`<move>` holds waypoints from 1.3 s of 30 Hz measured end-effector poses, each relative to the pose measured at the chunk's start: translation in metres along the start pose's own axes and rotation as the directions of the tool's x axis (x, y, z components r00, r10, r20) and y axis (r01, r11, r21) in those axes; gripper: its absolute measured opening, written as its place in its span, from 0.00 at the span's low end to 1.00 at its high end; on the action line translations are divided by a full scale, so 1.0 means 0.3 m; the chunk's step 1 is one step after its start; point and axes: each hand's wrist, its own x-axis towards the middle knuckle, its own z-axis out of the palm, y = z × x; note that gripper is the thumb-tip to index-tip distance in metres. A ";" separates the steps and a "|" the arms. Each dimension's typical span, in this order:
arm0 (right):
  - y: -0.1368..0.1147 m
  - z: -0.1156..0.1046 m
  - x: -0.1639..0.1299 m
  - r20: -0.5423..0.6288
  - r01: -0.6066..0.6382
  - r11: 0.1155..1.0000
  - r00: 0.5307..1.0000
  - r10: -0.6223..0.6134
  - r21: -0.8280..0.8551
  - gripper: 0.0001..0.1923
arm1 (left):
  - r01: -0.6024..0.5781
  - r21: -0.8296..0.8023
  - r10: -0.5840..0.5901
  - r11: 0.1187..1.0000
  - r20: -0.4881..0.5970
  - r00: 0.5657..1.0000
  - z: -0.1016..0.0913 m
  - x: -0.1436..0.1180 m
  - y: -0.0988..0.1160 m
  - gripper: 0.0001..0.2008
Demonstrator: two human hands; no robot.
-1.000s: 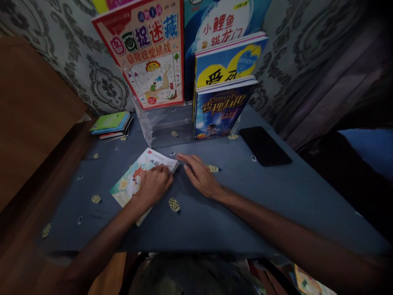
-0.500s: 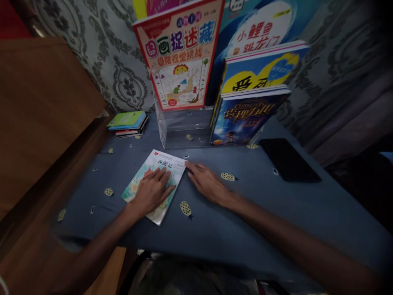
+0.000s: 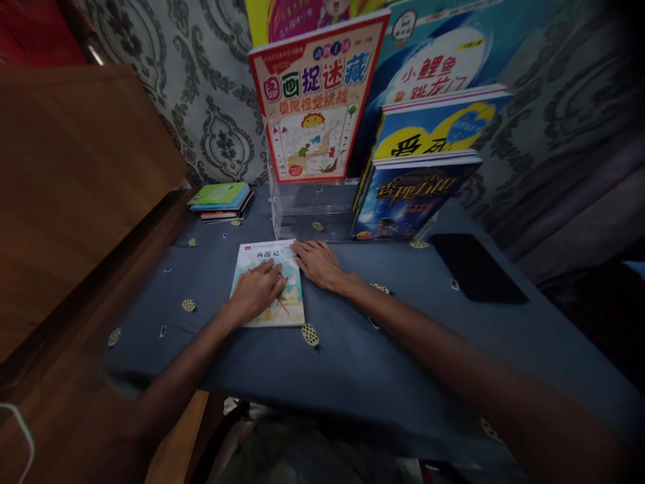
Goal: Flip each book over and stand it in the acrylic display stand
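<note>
A thin paperback book (image 3: pixel 292 312) with a white top band and a pale green and yellow cover lies flat on the cloth, its edges nearly square to me. My left hand (image 3: pixel 256 289) rests on the cover with fingers stretched out and hides part of the picture. At the book's upper right corner, my right hand (image 3: pixel 318 263) touches the edge with its fingertips, fingers extended. Neither hand is wrapped round anything.
Behind the book stands a clear acrylic rack (image 3: pixel 302 222) holding a red-bordered picture book (image 3: pixel 312 107), a dark blue book (image 3: pixel 403 202) and others. A small stack of books (image 3: pixel 222 196) lies back left. A black flat tablet-like object (image 3: pixel 478 269) lies on the right of the patterned tablecloth (image 3: pixel 201 356).
The book has turned from a slant to nearly straight and sits closer to the rack. Both hands have moved with it, still touching it. The camera view has shifted slightly.
</note>
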 end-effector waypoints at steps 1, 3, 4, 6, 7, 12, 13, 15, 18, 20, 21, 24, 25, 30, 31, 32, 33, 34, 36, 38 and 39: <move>-0.001 0.004 -0.001 -0.001 -0.008 1.000 1.000 0.008 0.000 0.19 | -0.016 -0.008 0.016 1.000 0.009 1.000 0.000 -0.004 -0.008 0.19; -0.001 0.011 -0.007 -0.004 -0.024 1.000 1.000 0.024 0.003 0.19 | -0.076 -0.030 0.077 0.997 0.033 0.996 0.002 -0.023 -0.025 0.22; -0.001 0.014 -0.011 -0.006 -0.031 1.000 1.000 0.031 0.005 0.20 | -0.125 -0.043 0.127 0.991 0.046 0.991 0.004 -0.039 -0.031 0.25; 0.001 0.021 -0.017 -0.014 -0.035 0.999 0.999 0.035 0.009 0.20 | -0.243 -0.067 0.247 0.968 0.063 0.967 0.009 -0.084 -0.035 0.32; 0.003 0.025 -0.019 -0.019 -0.033 0.999 0.999 0.033 0.012 0.21 | -0.302 -0.073 0.306 0.951 0.064 0.950 0.011 -0.110 -0.033 0.34; 0.013 0.040 -0.017 -0.022 -0.045 0.999 0.999 0.045 0.025 0.21 | -0.404 0.000 0.404 0.915 0.000 0.915 0.031 -0.211 0.001 0.27; 0.013 0.041 -0.016 -0.017 -0.051 0.998 0.999 0.051 0.029 0.22 | -0.400 0.020 0.400 0.916 -0.026 0.916 0.037 -0.219 0.005 0.23; 0.011 0.041 -0.016 -0.001 -0.059 0.997 0.998 0.059 0.040 0.22 | -0.404 0.048 0.407 0.913 -0.085 0.909 0.052 -0.222 0.007 0.20; 0.003 0.036 -0.030 0.025 -0.060 0.996 0.998 0.058 0.067 0.23 | -0.438 0.053 0.440 0.897 -0.165 0.883 0.066 -0.215 -0.002 0.18; -0.002 0.032 -0.050 0.029 -0.052 0.995 0.998 0.049 0.088 0.23 | -0.454 0.032 0.451 0.890 -0.192 0.872 0.066 -0.212 -0.008 0.17; -0.005 0.031 -0.063 0.026 -0.042 0.994 0.999 0.039 0.101 0.23 | -0.455 0.018 0.449 0.890 -0.200 0.871 0.063 -0.211 -0.010 0.17; -0.011 0.031 -0.103 0.023 -0.017 0.988 1.000 0.014 0.151 0.23 | -0.438 -0.026 0.423 0.899 -0.211 0.881 0.045 -0.209 -0.010 0.18; -0.013 0.032 -0.116 0.024 -0.016 0.985 1.000 0.012 0.169 0.23 | -0.430 -0.039 0.413 0.902 -0.211 0.886 0.038 -0.208 -0.010 0.18; -0.034 0.024 -0.175 0.037 -0.026 0.966 0.999 0.018 0.255 0.23 | -0.407 -0.077 0.388 0.910 -0.186 0.903 0.009 -0.203 -0.006 0.18; -0.041 0.019 -0.186 0.045 -0.030 0.963 0.999 0.019 0.269 0.24 | -0.410 -0.083 0.390 0.908 -0.187 0.902 0.007 -0.203 -0.006 0.18; -0.048 0.014 -0.198 0.055 -0.036 0.959 0.998 0.022 0.280 0.24 | -0.414 -0.089 0.392 0.906 -0.190 0.900 0.006 -0.203 -0.006 0.18; -0.056 0.008 -0.211 0.067 -0.041 0.957 0.997 0.023 0.288 0.24 | -0.417 -0.094 0.395 0.904 -0.193 0.898 0.008 -0.204 -0.005 0.18; -0.064 0.002 -0.224 0.081 -0.041 0.956 0.997 0.018 0.291 0.25 | -0.419 -0.096 0.396 0.903 -0.195 0.897 0.011 -0.205 -0.005 0.17; -0.080 -0.008 -0.249 0.109 -0.029 0.958 0.994 -0.002 0.286 0.28 | -0.420 -0.083 0.396 0.904 -0.207 0.894 0.023 -0.208 -0.003 0.17; -0.092 -0.013 -0.271 0.126 -0.003 0.963 0.992 -0.032 0.268 0.34 | -0.422 -0.051 0.401 0.905 -0.224 0.888 0.038 -0.213 0.002 0.16; -0.096 -0.013 -0.280 0.130 0.012 0.967 0.990 -0.046 0.256 0.38 | -0.422 -0.031 0.404 0.906 -0.232 0.885 0.045 -0.216 0.005 0.16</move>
